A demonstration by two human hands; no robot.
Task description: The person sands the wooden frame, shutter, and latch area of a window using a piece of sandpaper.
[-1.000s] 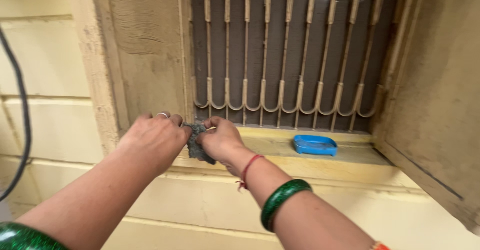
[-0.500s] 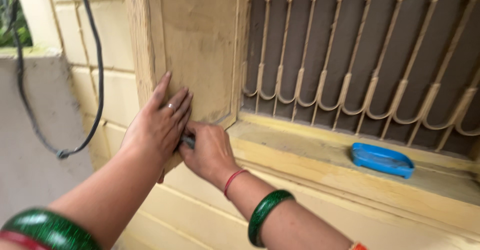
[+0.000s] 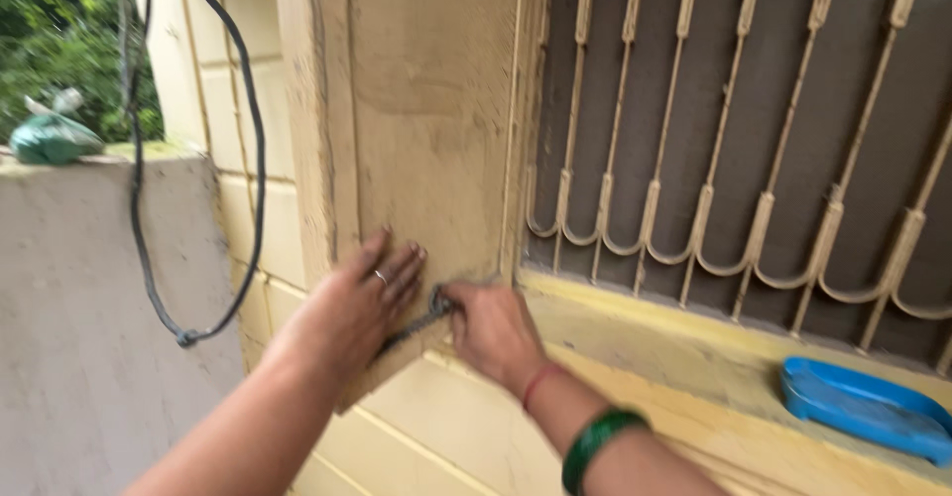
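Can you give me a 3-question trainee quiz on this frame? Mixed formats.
1. True or false: the left hand lies flat on the open wooden shutter.
2. What does the right hand pinch against the shutter's lower edge? A) dark scrubbing pad B) blue dish C) black cable
3. Where does the blue dish sit?

Key:
1. True; a ring shows on one finger.
2. A, the dark scrubbing pad.
3. On the yellow window sill, below the metal grille, apart from both hands.
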